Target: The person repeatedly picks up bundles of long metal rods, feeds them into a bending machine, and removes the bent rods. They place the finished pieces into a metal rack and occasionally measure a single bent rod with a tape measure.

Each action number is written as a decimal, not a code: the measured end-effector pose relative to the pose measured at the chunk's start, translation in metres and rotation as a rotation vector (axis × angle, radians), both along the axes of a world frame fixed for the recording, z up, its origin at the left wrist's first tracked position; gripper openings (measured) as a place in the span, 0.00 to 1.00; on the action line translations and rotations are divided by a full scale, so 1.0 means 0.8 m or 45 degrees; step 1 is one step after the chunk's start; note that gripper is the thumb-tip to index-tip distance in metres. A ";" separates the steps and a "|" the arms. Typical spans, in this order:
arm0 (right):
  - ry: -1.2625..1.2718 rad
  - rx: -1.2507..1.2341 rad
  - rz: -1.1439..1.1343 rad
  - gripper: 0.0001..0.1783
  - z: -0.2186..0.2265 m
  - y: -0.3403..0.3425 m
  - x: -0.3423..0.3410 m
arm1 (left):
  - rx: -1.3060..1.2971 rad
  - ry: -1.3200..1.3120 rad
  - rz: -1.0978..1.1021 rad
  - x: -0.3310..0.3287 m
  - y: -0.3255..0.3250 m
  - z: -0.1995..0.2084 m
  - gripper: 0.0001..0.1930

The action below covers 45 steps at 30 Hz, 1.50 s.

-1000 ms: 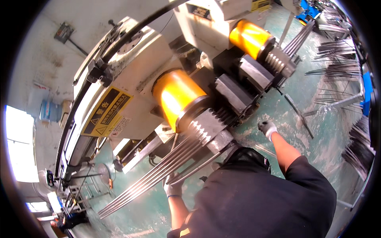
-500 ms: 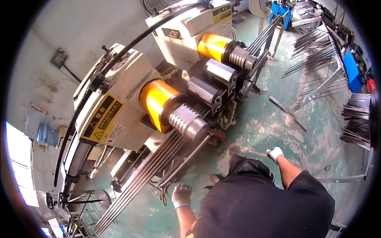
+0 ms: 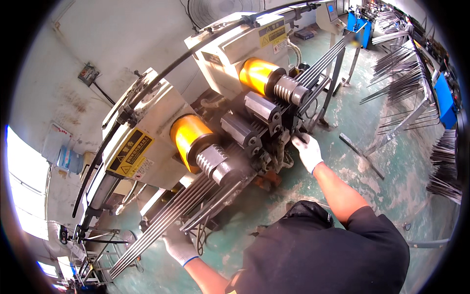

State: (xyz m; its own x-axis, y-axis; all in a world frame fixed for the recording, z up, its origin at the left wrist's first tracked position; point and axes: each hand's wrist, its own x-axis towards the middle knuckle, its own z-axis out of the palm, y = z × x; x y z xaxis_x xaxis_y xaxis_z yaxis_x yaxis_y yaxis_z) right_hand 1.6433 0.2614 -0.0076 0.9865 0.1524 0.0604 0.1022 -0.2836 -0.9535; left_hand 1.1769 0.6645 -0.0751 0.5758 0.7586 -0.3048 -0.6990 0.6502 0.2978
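Observation:
My left hand (image 3: pixel 179 245), in a white glove, is at the near side of a row of long steel rods (image 3: pixel 152 237). Its fingers are blurred against the rods, so their grip is unclear. The rods slant up under a ribbed steel roller (image 3: pixel 215 164) of the nearer machine. My gloved right hand (image 3: pixel 308 153) reaches to the front of the machine's middle, beside the grey blocks (image 3: pixel 240 132). Its fingers close around something dark that I cannot make out.
Two cream machine housings (image 3: pixel 152 132) with yellow drums (image 3: pixel 193 139) stand along the wall. More rods (image 3: pixel 323 63) pass through the farther one. A rack (image 3: pixel 416 112) of thin rods is on the right. A metal bar (image 3: pixel 362 156) lies on the green floor.
My right hand has swung forward and left from beside my body to the machine; the thin bar it held is no longer seen in it. My left hand has moved left to the rods.

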 end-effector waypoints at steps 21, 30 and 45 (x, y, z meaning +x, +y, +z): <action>0.439 1.082 -0.053 0.25 0.028 0.110 0.122 | 1.301 1.251 1.007 0.094 -0.025 0.402 0.24; 0.314 1.008 -0.050 0.32 0.025 0.116 0.136 | 1.463 0.948 0.687 0.244 -0.083 0.485 0.16; 0.329 1.052 0.107 0.23 0.008 0.109 0.151 | 2.259 1.295 0.416 0.379 -0.157 0.551 0.15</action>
State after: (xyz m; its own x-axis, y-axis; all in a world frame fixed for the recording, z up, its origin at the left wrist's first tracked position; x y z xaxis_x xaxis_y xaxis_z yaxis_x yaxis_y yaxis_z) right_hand 1.7639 0.3485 -0.0011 0.9719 0.2318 -0.0406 -0.1567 0.5084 -0.8467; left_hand 1.4800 0.5385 0.3659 0.5242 0.5394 0.6590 0.0790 -0.8013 0.5931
